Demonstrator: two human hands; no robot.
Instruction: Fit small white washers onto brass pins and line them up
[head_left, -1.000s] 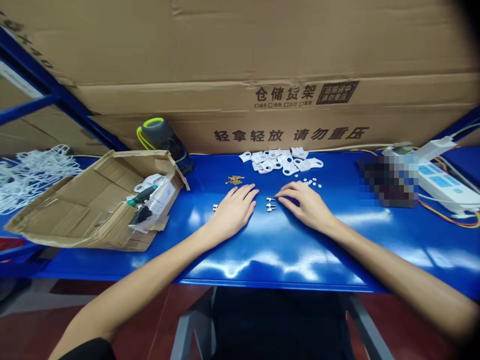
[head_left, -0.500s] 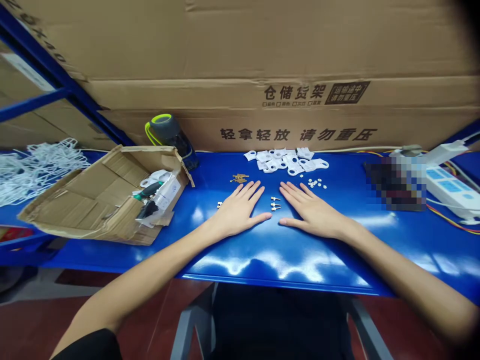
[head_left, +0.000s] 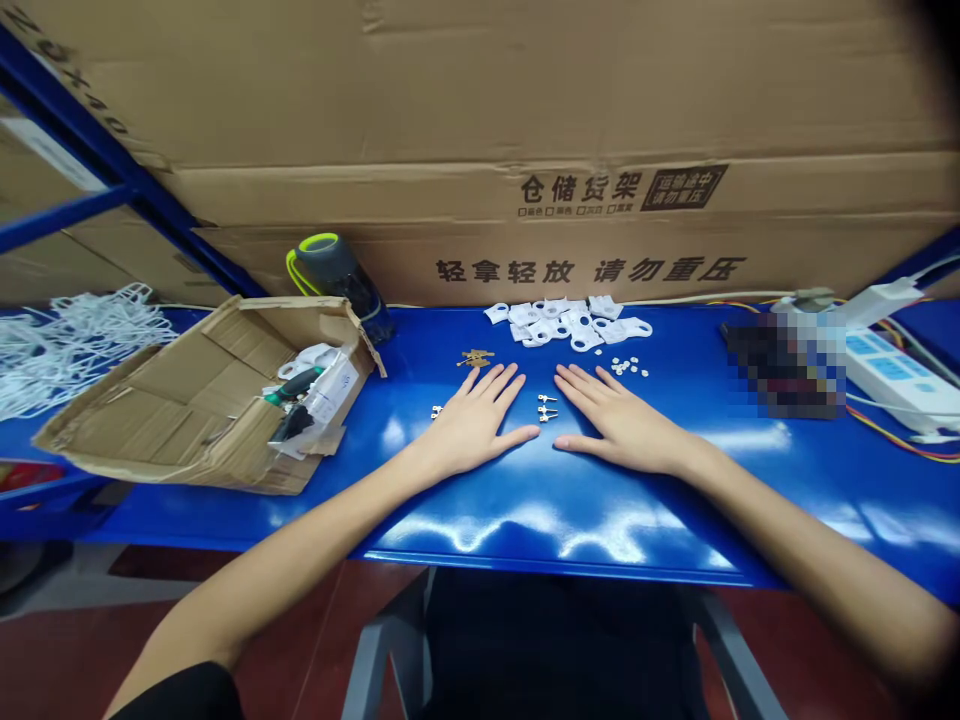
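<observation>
My left hand (head_left: 474, 422) lies flat, palm down, on the blue table (head_left: 570, 510), fingers stretched out and holding nothing. My right hand (head_left: 616, 420) lies flat the same way just to its right. Between the two hands sit a few small silver metal pieces (head_left: 547, 406). Another small silver piece (head_left: 436, 411) lies left of my left hand. Just beyond my left fingertips are small brass pieces (head_left: 475, 357). Farther back is a heap of white plastic parts (head_left: 570, 322), with several tiny white rings (head_left: 628, 366) near my right fingertips.
A torn cardboard box (head_left: 187, 400) with a green-handled tool and white parts lies at the left. Behind it stands a dark bottle with a green ring (head_left: 337, 278). White cords (head_left: 67, 335) pile at far left. A power strip (head_left: 892, 375) and wires sit at right. Big cartons (head_left: 525, 150) back the table.
Both hands went from slightly curled fingers to lying flat with thumbs spread. Since half a second ago only the view has shifted a little.
</observation>
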